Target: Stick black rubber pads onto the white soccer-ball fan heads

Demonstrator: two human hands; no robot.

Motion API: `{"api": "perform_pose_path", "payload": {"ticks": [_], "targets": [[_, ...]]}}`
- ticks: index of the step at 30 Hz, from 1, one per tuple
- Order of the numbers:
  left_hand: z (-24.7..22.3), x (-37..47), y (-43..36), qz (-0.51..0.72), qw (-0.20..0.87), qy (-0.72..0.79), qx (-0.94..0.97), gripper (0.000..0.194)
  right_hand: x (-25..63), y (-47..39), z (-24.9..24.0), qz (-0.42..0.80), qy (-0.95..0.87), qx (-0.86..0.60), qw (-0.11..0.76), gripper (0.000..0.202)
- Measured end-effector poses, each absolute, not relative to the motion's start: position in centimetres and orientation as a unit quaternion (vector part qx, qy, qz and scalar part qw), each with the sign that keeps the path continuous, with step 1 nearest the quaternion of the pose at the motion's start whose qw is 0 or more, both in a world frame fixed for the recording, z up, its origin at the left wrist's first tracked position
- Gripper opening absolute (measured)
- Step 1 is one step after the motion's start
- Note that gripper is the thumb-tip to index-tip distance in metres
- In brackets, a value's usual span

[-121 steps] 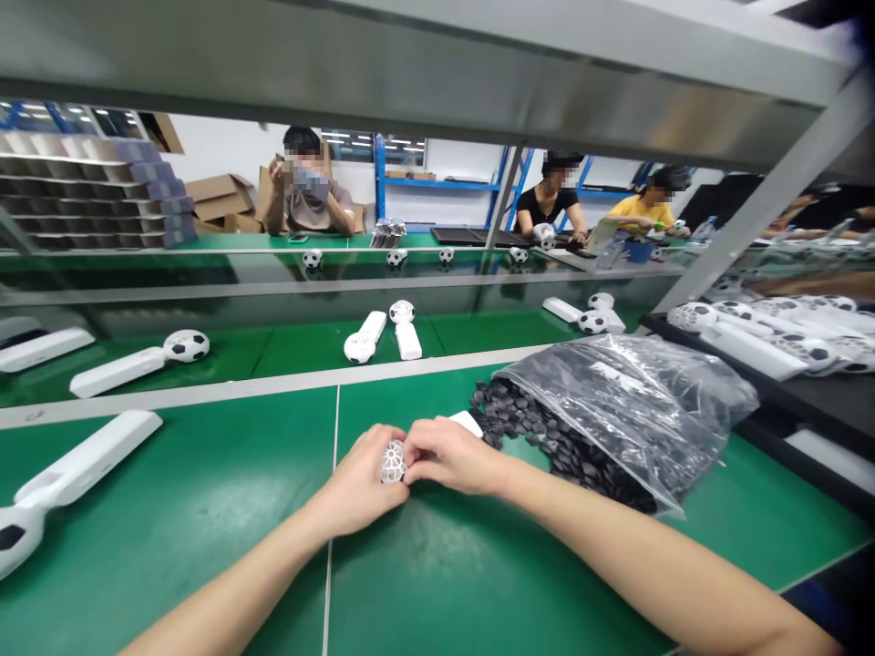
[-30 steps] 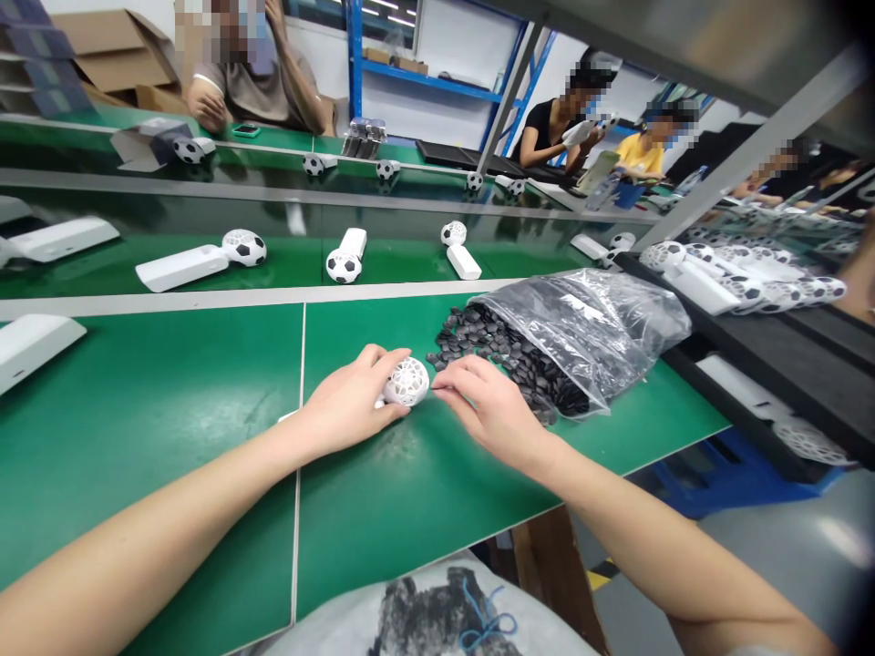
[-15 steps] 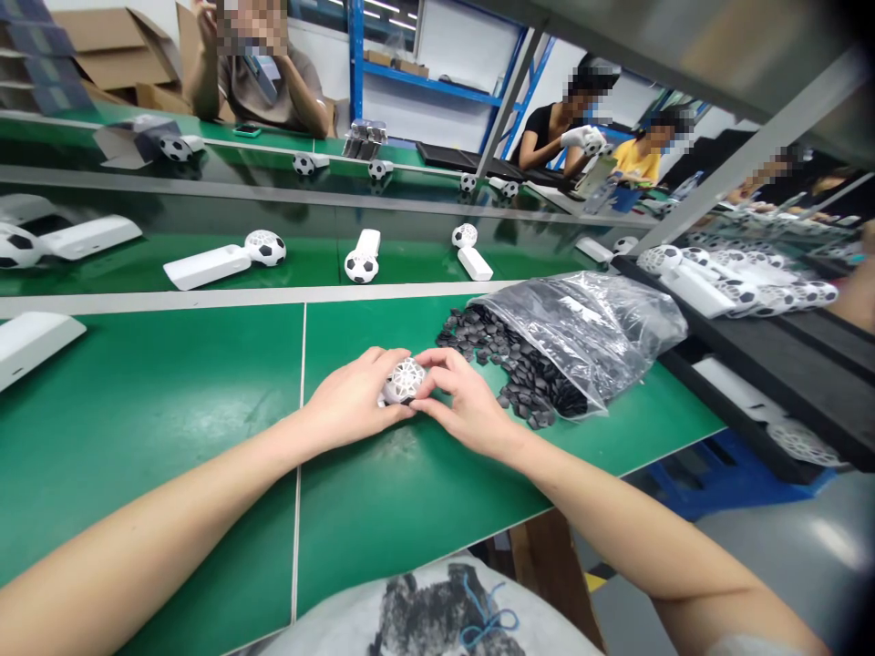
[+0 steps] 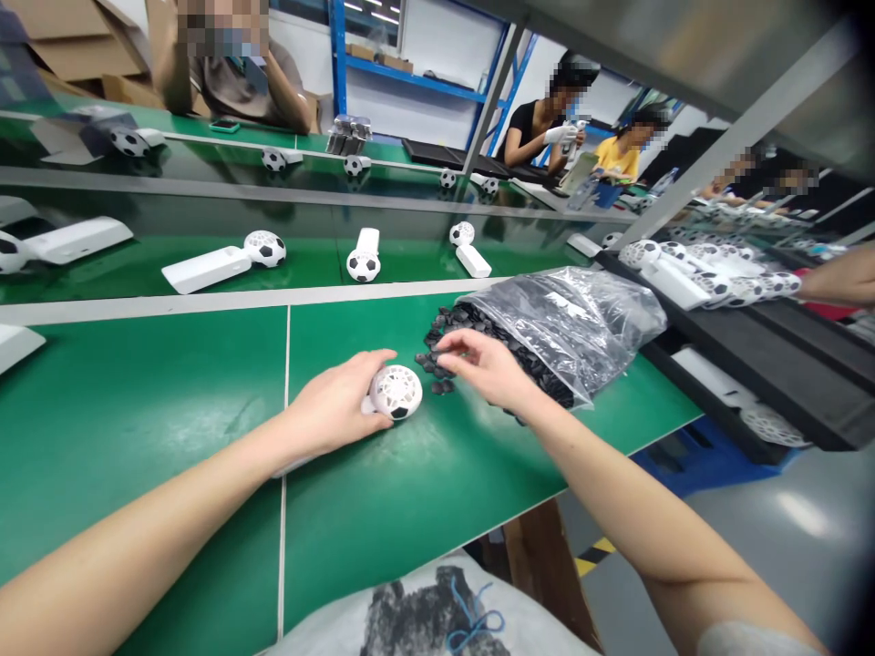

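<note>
My left hand (image 4: pixel 342 396) is wrapped round a white fan with a football-patterned head (image 4: pixel 396 392). Its openwork face is turned up, with a black patch on the near side; the handle is mostly hidden under my hand and forearm. To the right, my right hand (image 4: pixel 482 364) is at the edge of a pile of small black plastic pieces (image 4: pixel 437 366). Thumb and index finger are pinched close together, with a black piece at their tips. Behind that hand the pile spills from a clear plastic bag (image 4: pixel 581 314).
Several football fans, one a white fan (image 4: pixel 209 269), lie on the green conveyor (image 4: pixel 307 260) beyond the bench. At right, a black tray (image 4: pixel 745 342) holds more fans, with another person's arm (image 4: pixel 838 273) beside it. Co-workers sit across the line. A metal post slants overhead at right.
My right hand has left the fan head and moved right to the black pieces. My left hand still holds the fan, whose face is now uncovered. The view has shifted slightly.
</note>
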State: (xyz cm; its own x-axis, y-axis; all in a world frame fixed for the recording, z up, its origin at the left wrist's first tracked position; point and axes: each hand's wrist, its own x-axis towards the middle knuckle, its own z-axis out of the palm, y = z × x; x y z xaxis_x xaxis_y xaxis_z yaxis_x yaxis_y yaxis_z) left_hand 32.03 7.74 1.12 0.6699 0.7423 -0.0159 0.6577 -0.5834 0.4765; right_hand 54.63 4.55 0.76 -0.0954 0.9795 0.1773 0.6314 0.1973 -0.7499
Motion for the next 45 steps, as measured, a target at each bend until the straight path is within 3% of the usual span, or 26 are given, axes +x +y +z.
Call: {"api": "perform_pose_path", "payload": {"ticks": [4,10,15,23,30,36,41,45], "targets": [[1.5,31.2,8.8,0.082,0.166,0.364,0.913,0.058,57.7,5.2,0.5,0.131,-0.715,-0.635,0.26,0.008],[1.1,30.9,9.5,0.096,0.171,0.307,0.931,0.063,57.6,5.3,-0.9,0.137,-0.725,-0.647,0.192,0.015],[0.9,30.8,9.4,0.103,0.174,0.302,0.931,0.063,57.3,5.2,-0.6,0.176,-0.716,-0.651,0.182,0.007],[0.7,30.8,9.6,0.117,0.168,0.28,0.938,0.066,55.9,3.8,1.1,0.221,-0.737,-0.592,0.239,0.014],[1.0,30.7,9.0,0.102,0.181,0.312,0.927,0.064,52.6,2.4,2.6,0.281,-0.773,-0.51,0.253,0.004],[1.0,31.2,8.5,0.112,0.182,0.335,0.918,0.062,51.6,2.5,3.0,0.257,-0.812,-0.472,0.228,0.02],[1.1,31.2,8.5,0.116,0.183,0.339,0.916,0.062,51.7,2.5,2.9,0.313,-0.756,-0.512,0.263,0.01],[1.3,31.3,8.3,0.123,0.191,0.356,0.906,0.065,51.1,2.8,2.2,0.276,-0.762,-0.502,0.301,0.004]]}}
